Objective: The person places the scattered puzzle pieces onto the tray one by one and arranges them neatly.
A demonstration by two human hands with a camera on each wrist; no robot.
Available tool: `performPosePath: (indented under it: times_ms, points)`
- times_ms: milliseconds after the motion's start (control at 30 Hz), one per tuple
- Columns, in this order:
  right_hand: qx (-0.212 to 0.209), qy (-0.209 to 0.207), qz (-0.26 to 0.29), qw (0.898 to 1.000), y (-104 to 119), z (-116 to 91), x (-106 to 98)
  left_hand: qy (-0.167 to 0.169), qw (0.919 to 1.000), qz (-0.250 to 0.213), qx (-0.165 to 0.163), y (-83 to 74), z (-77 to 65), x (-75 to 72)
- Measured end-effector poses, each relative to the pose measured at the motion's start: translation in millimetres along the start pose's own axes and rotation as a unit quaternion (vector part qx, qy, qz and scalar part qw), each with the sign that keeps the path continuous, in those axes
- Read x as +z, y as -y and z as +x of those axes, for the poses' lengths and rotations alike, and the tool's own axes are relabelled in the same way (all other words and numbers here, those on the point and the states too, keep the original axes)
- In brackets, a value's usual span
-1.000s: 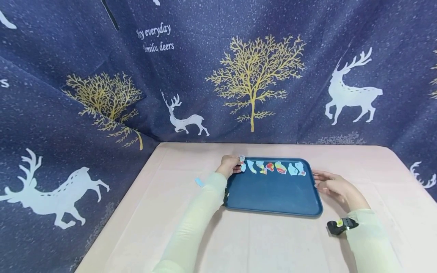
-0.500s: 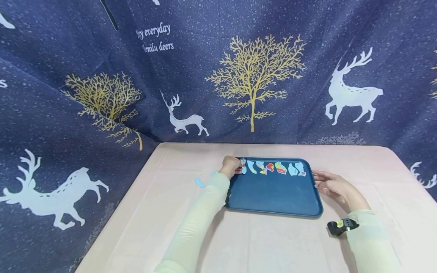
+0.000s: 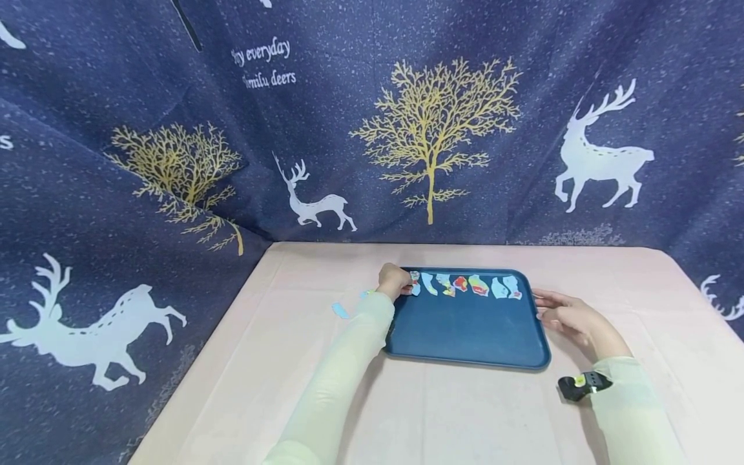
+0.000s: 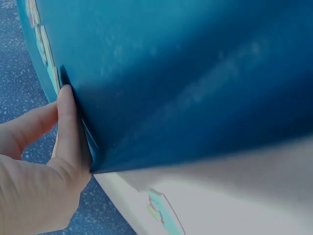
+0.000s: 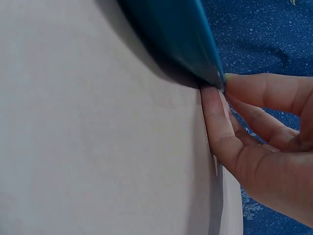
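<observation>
A dark blue tray (image 3: pixel 465 329) lies on the table with a row of flat, irregular puzzle pieces along its far side. At its far left corner, my left hand (image 3: pixel 394 281) pinches the leftmost puzzle piece (image 3: pixel 415 284), which is pale with a red patch and overlaps the tray. In the left wrist view, the thumb (image 4: pixel 68 112) lies along the inside of the tray's rim, close to the row. My right hand (image 3: pixel 572 321) holds the tray's right edge, thumb and fingers on either side of the rim (image 5: pixel 210 54) in the right wrist view.
Two light blue pieces, one of them this puzzle piece (image 3: pixel 340 310), lie on the pale pink tablecloth (image 3: pixel 261 361) left of the tray, by the left sleeve. A dark blue curtain (image 3: pixel 430 129) with deer and trees hangs behind and at the left. A black strap (image 3: pixel 584 384) sits at the right wrist.
My left hand has brought the leftmost puzzle piece down and slightly toward me, into line with the row on the tray. My right hand stays at the tray's edge.
</observation>
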State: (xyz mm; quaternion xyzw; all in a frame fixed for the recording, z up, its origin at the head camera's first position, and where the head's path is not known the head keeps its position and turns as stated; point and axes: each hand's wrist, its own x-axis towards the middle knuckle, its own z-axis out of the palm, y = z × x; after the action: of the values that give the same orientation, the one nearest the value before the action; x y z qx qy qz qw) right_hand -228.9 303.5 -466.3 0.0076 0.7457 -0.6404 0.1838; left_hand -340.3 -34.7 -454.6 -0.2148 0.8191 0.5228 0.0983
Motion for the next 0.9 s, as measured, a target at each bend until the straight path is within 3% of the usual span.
performPosePath:
  times_ms: [533, 633, 767, 900]
  points:
    - [0.009, -0.003, -0.014, 1.0, 2, -2, 3, -0.01, 0.9975, 0.063, 0.031, -4.9, -9.5, -8.2]
    - [0.006, -0.001, -0.011, 1.0, 2, -2, 3, -0.002, 0.9986, 0.044, 0.029, -5.4, -6.0, -10.9]
    - [0.007, -0.001, -0.009, 1.0, 1, -1, 3, 0.017, 0.9992, -0.027, 0.026, -4.6, -2.5, -16.6]
    - [0.011, 0.0, -0.017, 1.0, 0, 0, 2, 0.04, 0.9935, -0.093, 0.051, -1.8, -6.4, -30.1]
